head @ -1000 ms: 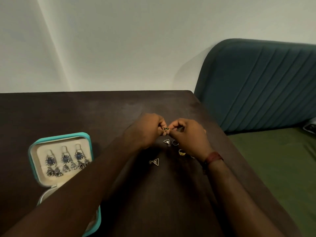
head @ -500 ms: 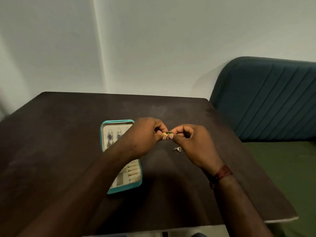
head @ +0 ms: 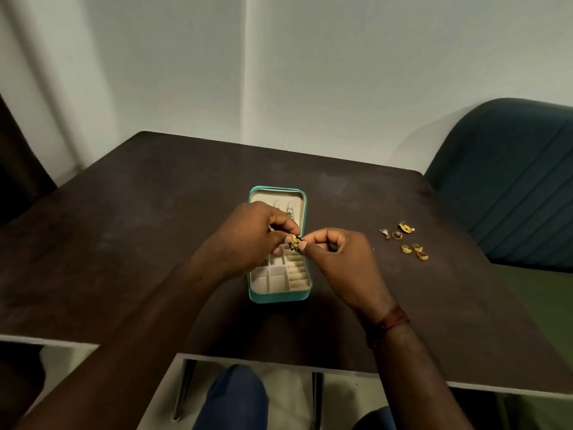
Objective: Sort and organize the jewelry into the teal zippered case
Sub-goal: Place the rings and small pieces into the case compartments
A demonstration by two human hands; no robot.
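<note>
Some silver earrings point(head: 290, 210) already sit in the teal case point(head: 279, 297). The grips of the left hand point(head: 251, 234) and right hand point(head: 338, 259) pinch one gold-and-green earring point(head: 296, 240) just above it. Gold rings point(head: 417, 247) are not yet packed and lie on the surface point(head: 155, 228).

Dark brown table point(head: 148, 237) bears an open teal zippered case point(head: 279, 297) beneath the left hand point(head: 248, 240); small gold rings and earrings point(head: 406, 248) lie right of the right hand point(head: 341, 265).
</note>
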